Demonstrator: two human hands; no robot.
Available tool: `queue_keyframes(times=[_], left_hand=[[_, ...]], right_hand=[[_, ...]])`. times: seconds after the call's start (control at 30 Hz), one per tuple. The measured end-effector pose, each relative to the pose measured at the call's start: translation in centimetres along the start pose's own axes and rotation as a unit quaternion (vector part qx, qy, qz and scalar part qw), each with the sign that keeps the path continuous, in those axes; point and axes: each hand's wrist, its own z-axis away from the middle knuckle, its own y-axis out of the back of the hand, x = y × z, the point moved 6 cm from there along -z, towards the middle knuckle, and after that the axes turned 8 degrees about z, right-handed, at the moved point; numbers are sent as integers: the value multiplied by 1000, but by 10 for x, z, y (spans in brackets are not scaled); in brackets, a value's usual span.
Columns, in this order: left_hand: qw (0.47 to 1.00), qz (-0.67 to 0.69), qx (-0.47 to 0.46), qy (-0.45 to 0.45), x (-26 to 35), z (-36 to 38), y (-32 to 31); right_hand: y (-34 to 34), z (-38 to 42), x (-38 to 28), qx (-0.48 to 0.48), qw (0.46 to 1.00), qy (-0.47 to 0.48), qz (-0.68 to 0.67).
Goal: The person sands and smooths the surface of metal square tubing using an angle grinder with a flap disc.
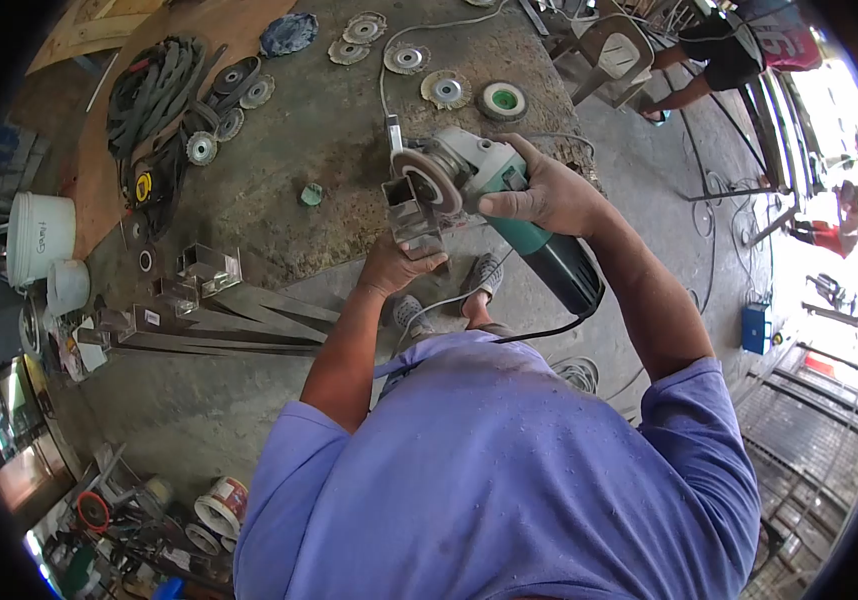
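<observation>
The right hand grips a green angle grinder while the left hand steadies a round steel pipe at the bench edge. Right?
Not quite. In the head view the left hand steadies a square steel tube, not a round pipe. The right hand does grip the green angle grinder at the bench edge.

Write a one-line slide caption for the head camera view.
Right hand holds angle grinder at square steel tube steadied by left hand.

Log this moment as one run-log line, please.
right hand: grips angle grinder | left hand: holds square steel tube | disc on tube end | spare discs on bench
</observation>
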Motion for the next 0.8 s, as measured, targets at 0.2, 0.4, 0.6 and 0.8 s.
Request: queue_keyframes(times=[0.2, 0.4, 0.6, 0.8], left_hand=[[999, -19, -27, 13, 2, -4, 0], [998, 60, -2, 26, 8, -2, 1], [998, 24, -23, 45, 12, -7, 6], [999, -18, -24, 24, 12, -4, 4]], right_hand=[[-1, 2, 11, -11, 1000, 4, -16], [-1, -4, 12, 4, 1000, 0, -18], [18, -3, 10, 52, 998, -21, 33], [8, 9, 6, 12, 998, 1, -56]])
